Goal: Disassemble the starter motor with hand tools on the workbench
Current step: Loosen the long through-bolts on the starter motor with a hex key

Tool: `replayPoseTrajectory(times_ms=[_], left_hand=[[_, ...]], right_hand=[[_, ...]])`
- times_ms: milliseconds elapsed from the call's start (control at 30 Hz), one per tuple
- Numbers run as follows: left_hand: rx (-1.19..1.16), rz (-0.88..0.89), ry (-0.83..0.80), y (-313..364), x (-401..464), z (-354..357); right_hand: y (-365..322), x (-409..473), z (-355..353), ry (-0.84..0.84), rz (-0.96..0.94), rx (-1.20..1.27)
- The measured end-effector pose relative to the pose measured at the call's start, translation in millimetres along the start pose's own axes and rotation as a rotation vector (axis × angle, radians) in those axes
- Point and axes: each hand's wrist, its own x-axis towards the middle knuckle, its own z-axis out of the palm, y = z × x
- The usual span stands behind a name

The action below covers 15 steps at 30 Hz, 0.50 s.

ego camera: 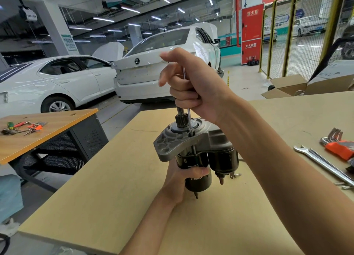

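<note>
The starter motor (199, 145) stands upright above the workbench (118, 187), its grey aluminium nose housing on top and black body below, with the pinion gear (180, 120) pointing up. My left hand (179, 182) grips the black body from below. My right hand (191, 86) is closed around a thin long metal tool (189, 115) held vertically; its lower tip sits in a bolt on the housing flange. The black solenoid (224, 160) hangs at the right side of the motor.
Spanners (323, 164) and an orange-holdered hex key set (339, 145) lie at the bench's right edge. A second table at the left carries screwdrivers and pliers (23, 127). Cardboard boxes (291, 86) and white cars (168, 63) stand beyond the bench.
</note>
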Motion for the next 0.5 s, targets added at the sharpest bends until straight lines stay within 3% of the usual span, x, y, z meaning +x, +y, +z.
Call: replayPoseTrajectory(times_ms=[500], left_hand=[[-0.026, 0.020, -0.002, 1.0, -1.7, 1.0]], right_hand=[[-9.7, -1.8, -3.2, -0.162, 0.072, -0.001]])
